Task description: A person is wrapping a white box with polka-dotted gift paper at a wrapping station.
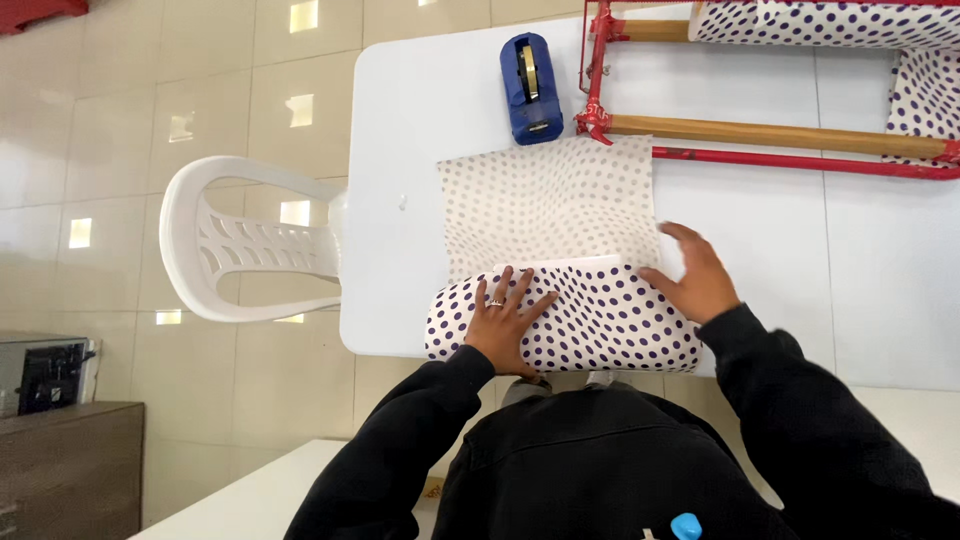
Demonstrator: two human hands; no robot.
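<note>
The left hand (503, 318) lies flat with its fingers spread, pressing down on the wrapped box (565, 318), and it wears one ring. The right hand (694, 277) is open too, with its fingers resting at the right end of the box, not gripping anything. The box sits at the near edge of the white bench (400, 150), covered in white paper with purple dots. One flat part of the same dotted paper (548, 200) stretches away from the box across the bench. One blue tape holder (531, 88) stands just past the paper. Beside it is one red rack (800, 160) with two wooden rods, and more dotted paper hangs on it. One white plastic chair (250, 245) stands at the left end of the bench. Both sleeves are black.
</note>
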